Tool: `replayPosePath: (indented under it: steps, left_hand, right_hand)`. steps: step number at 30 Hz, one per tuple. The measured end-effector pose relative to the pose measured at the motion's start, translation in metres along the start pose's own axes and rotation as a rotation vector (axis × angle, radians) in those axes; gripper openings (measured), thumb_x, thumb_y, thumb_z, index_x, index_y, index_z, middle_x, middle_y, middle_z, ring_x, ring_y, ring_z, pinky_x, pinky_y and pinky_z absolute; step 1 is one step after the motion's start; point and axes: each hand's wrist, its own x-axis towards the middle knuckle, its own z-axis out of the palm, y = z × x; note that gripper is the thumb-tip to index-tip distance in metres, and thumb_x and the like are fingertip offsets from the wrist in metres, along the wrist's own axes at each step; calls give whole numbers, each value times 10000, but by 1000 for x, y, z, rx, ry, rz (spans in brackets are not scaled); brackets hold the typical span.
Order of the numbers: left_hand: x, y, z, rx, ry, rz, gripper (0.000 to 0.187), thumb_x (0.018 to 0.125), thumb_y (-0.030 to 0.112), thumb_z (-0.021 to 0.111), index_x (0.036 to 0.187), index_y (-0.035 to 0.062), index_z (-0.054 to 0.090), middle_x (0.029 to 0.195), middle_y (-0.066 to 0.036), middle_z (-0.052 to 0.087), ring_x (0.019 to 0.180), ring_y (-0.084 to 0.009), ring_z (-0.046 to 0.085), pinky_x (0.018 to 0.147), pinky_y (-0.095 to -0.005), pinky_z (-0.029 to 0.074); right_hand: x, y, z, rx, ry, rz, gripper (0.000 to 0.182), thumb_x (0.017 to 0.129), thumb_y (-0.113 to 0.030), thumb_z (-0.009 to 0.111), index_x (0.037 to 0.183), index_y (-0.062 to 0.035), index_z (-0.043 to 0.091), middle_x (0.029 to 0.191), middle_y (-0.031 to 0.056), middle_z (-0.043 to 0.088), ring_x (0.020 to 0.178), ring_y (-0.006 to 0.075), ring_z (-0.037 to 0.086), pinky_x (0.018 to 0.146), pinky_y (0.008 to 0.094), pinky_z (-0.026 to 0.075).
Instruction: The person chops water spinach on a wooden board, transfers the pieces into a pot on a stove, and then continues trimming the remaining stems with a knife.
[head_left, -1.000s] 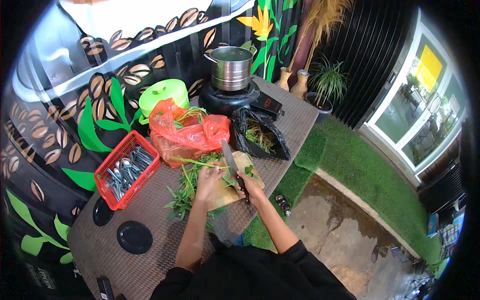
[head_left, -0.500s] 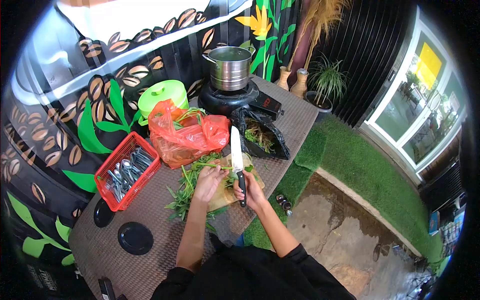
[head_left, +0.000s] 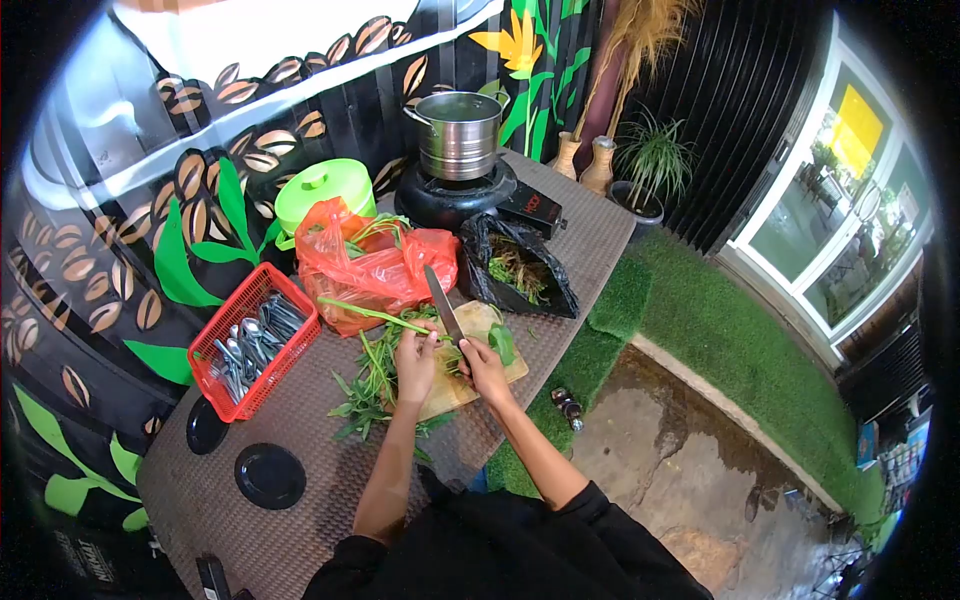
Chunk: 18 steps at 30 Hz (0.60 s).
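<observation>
Now left hand (head_left: 416,362) closed lightly round a green stem (head_left: 370,313) | right hand (head_left: 484,370) wrapped about the knife (head_left: 442,303), blade raised | both over the cutting board (head_left: 455,385), beside leafy greens (head_left: 368,392)

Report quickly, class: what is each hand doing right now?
Left hand: closed on a green stem.
Right hand: closed around the knife.

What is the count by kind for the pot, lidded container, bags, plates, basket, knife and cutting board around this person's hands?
Steel pot: 1
Green lidded container: 1
Plastic bags, the red bag and the black bag: 2
Black plates: 2
Red basket: 1
Knife: 1
Cutting board: 1
Total: 9
</observation>
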Motion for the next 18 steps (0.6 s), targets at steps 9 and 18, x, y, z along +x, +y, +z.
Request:
replayPosePath:
  steps: [9,18]
  left_hand:
    - [10,31,-14,53,-165,100,197,892,-42,452,1083,0,472,914,-73,542,777,-135,589,716,-254,469]
    - [-4,14,-26,76,-229,-163,254,945,92,433,1194,47,451,949,-75,559,808,-140,559,750,-274,447]
  right_hand:
    - [29,3,-30,116,-162,453,288,929,-318,479,944,-53,590,519,-30,391,366,75,338,343,233,239]
    - [11,55,-80,-736,446,-287,332,862,-286,531,979,24,552,666,204,586,596,347,592,543,406,450]
